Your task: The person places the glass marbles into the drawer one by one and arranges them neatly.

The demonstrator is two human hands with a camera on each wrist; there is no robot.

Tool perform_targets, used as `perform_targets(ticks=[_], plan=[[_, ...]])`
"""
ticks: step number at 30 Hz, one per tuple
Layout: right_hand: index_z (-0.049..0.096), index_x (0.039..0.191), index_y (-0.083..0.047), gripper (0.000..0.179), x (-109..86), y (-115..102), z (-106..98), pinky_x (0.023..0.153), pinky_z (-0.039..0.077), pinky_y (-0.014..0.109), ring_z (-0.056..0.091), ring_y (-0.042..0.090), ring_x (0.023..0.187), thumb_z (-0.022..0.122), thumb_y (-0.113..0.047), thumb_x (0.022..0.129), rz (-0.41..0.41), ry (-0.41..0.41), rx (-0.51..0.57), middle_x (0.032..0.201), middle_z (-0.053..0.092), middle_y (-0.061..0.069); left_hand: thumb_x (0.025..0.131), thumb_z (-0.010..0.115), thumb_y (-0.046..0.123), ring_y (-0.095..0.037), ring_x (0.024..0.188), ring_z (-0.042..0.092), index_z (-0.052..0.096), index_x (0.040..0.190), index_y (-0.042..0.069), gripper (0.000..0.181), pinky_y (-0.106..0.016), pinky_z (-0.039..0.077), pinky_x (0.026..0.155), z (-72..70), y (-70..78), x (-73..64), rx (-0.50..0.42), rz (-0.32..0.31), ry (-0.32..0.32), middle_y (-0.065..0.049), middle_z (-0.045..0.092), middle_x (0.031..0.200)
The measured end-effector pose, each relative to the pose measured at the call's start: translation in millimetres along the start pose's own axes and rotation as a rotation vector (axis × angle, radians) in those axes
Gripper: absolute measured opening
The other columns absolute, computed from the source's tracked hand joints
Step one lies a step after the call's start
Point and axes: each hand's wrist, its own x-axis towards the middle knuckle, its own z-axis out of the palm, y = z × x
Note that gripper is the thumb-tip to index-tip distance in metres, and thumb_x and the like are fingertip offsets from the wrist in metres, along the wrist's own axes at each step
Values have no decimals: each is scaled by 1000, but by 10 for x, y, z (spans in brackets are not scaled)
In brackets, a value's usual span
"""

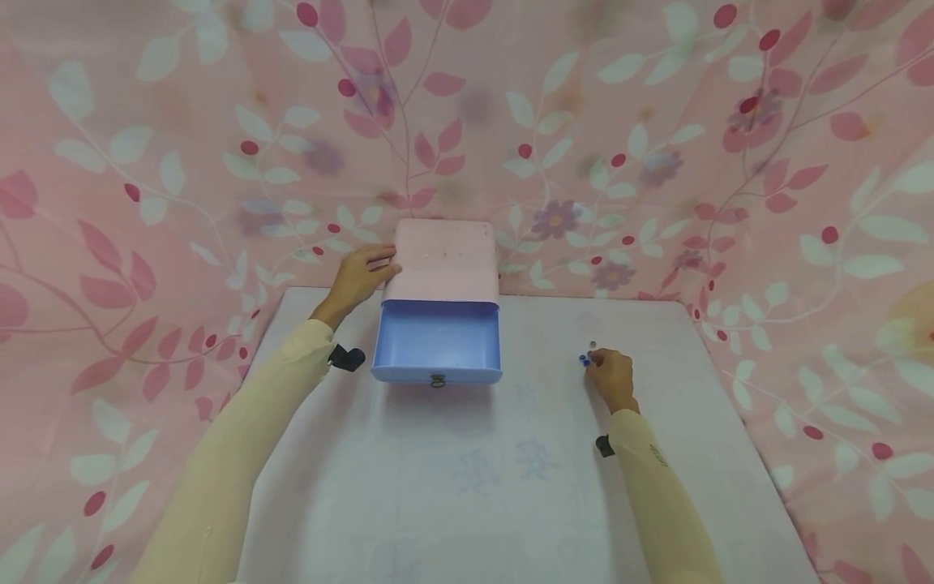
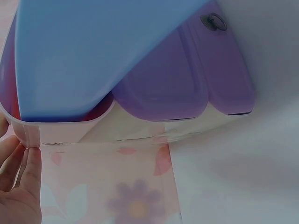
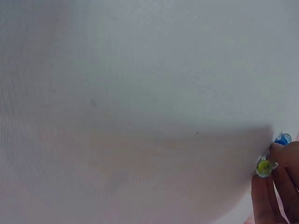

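This is a draped tabletop nook, whether in a home or elsewhere I cannot tell, with pink leaf-and-flower cloth (image 1: 467,105) across the frame's top and sides and a white table (image 1: 357,503) at lower centre.

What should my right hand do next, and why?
Probably lift the small yellow piece: your right hand's fingertips are at it, the blue drawer stands open with nothing visible inside, and your left hand touches the pink box.
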Motion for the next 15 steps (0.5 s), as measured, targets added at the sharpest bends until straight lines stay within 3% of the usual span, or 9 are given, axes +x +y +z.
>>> perform_targets(ticks=[7,15], plan=[[72,107,3,27,17,36,44,72,51,40,61,30,83,63,4,81,3,35,-20,92,69,18,91,71,26,-28,128,51,58,135,5,51,-40,48,101,3,17,-5,-14,3,2,-10,51,141],[70,109,4,28,47,-8,18,85,52,46,62,35,95,62,4,82,13,-2,16,101,69,21,91,71,26,-29,129,50,57,136,6,51,-41,47,102,-5,28,-15,5,-10,5,-10,50,141]])
